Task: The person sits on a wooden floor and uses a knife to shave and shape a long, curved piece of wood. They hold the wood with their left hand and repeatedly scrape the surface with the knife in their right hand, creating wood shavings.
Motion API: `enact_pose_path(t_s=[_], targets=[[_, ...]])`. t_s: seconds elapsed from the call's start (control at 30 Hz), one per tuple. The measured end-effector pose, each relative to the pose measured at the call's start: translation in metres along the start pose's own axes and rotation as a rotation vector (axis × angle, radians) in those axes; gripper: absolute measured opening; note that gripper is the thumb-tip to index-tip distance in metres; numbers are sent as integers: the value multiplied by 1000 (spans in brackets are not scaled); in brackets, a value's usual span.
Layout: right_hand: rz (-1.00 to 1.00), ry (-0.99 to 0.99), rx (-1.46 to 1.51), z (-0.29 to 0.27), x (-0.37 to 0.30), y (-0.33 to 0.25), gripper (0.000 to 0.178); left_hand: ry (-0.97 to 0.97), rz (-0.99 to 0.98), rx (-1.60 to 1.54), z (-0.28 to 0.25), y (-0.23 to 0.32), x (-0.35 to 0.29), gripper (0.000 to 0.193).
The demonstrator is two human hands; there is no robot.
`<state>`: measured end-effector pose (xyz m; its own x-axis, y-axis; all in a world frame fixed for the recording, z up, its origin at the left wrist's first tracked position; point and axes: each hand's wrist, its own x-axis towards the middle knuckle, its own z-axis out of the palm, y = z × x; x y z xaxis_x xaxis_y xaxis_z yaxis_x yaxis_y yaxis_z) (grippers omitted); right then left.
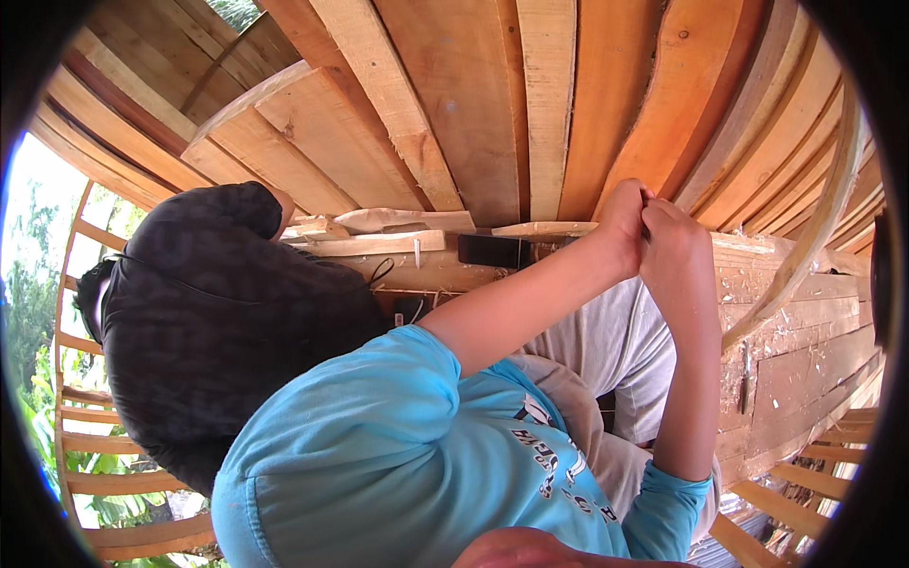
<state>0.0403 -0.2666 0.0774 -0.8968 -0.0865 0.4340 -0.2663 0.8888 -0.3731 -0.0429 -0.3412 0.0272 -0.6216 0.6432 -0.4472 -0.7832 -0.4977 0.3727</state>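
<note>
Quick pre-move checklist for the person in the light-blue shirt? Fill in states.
1. Both hands visible: ok. The bare left hand and bare right hand are together, before the orange-brown wooden plank wall.
2. Grip confirmed: cannot tell. Fingers are curled; anything between them is hidden.
3. Co-worker in a black shirt apart from the hands: ok, off to the left.
4. Long, curved, pale wooden strip apart from the hands: ok, to their right. Whether it is fixed: cannot tell.
5. Loose pale wood pieces put away: not ok, several lie left of the hands.
6. Thin pale wood shavings swept up: not ok, scattered at right.
</note>
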Motion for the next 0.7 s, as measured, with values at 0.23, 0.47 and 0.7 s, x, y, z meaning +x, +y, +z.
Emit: enact_pose_path(t_s=[0.23, 0.47, 0.7], targets=[[-151, 127, 132, 6, -21, 5, 30, 71, 108, 63, -21, 3, 23, 32], [-27, 237, 331, -1, -58, 34, 29, 103, 20, 359, -9, -13, 27, 36], [104, 289, 437, -28, -69, 62, 24, 172, -229, 728, -3, 25, 7, 41]])
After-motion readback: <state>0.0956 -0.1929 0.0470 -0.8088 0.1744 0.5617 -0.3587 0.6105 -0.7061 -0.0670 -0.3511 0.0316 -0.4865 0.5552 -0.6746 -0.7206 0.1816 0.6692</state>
